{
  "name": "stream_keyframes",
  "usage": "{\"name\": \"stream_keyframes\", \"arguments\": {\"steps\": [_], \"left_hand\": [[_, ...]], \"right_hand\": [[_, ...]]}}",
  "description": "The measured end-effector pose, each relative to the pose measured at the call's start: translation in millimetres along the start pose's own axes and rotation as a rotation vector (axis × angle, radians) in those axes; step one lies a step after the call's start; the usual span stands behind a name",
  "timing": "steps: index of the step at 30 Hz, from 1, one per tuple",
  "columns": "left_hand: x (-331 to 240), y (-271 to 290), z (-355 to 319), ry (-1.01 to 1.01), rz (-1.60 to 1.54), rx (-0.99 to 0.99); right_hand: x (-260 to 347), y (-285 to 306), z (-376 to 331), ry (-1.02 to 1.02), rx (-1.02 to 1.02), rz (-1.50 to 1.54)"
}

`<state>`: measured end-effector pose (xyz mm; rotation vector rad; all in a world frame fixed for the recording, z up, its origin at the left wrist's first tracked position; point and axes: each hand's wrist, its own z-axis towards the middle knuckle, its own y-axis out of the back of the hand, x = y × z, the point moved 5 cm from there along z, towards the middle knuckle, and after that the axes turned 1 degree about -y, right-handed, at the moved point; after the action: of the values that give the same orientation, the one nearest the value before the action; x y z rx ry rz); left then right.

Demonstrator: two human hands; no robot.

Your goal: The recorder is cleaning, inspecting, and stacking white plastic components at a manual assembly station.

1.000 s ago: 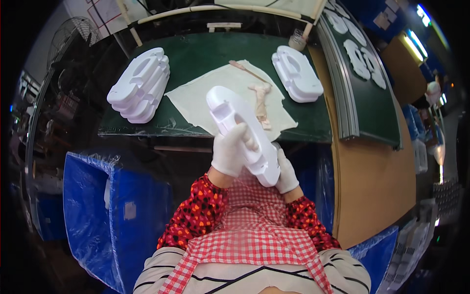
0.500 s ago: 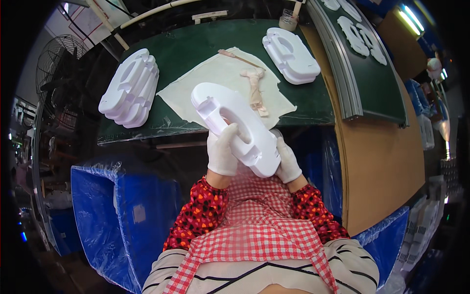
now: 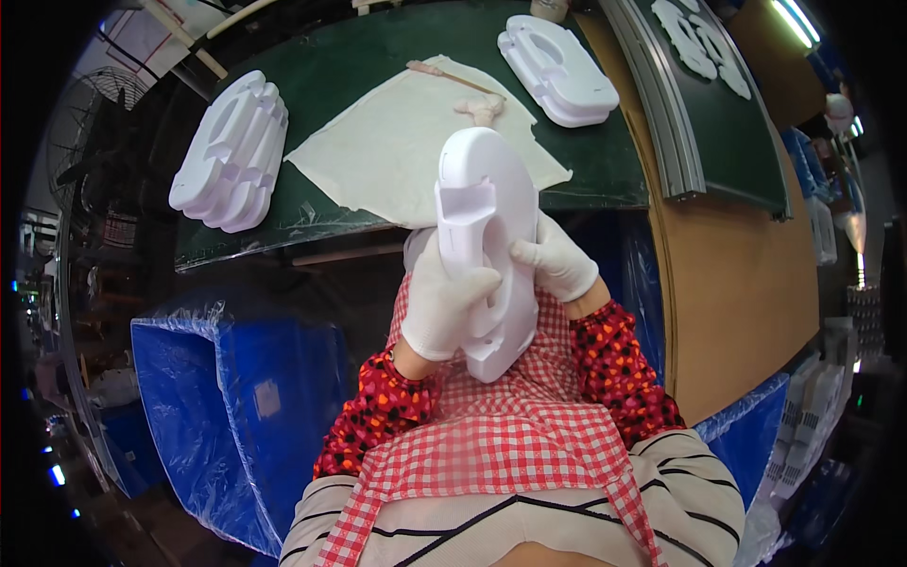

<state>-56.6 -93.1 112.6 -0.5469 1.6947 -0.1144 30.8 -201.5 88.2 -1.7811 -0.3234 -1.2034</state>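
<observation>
A white moulded plastic part (image 3: 484, 170), long and rounded with an oval opening, is held up in front of my apron, its long side nearly upright. My left hand (image 3: 442, 300), in a white glove, grips its left edge with the thumb at the opening. On the right edge my gloved right hand (image 3: 559, 257) is closed, thumb on the near face and fingers partly hidden behind. Beyond the part, a cream cloth (image 3: 368, 156) is spread on the green table (image 3: 312, 66). A wrapped tool (image 3: 480, 109) and a thin stick-like tool (image 3: 453, 76) lie on it.
Similar white parts are stacked at the table's left (image 3: 231, 151) and back right (image 3: 557, 71). A blue bin (image 3: 274, 397) lined with clear plastic stands at my left. To the right are a cardboard sheet (image 3: 737, 312) and a metal-edged conveyor (image 3: 661, 104) carrying flat white pieces.
The part has turned from leaning left to nearly upright, its face swung aside. My right hand has moved up along its right edge. The view has shifted slightly.
</observation>
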Motion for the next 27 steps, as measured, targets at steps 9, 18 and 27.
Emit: {"name": "stream_keyframes", "arguments": {"steps": [9, 18, 27], "left_hand": [[-3, 3, 0, -0.011, -0.002, 0.045], [-10, 14, -3, -0.318, 0.595, -0.091], [28, 50, 20, -0.486, 0.341, -0.001]], "right_hand": [[11, -16, -19, 0.053, -0.239, -0.018], [21, -17, -34, 0.34, -0.322, -0.469], [25, -52, -40, 0.652, -0.384, -1.219]]}}
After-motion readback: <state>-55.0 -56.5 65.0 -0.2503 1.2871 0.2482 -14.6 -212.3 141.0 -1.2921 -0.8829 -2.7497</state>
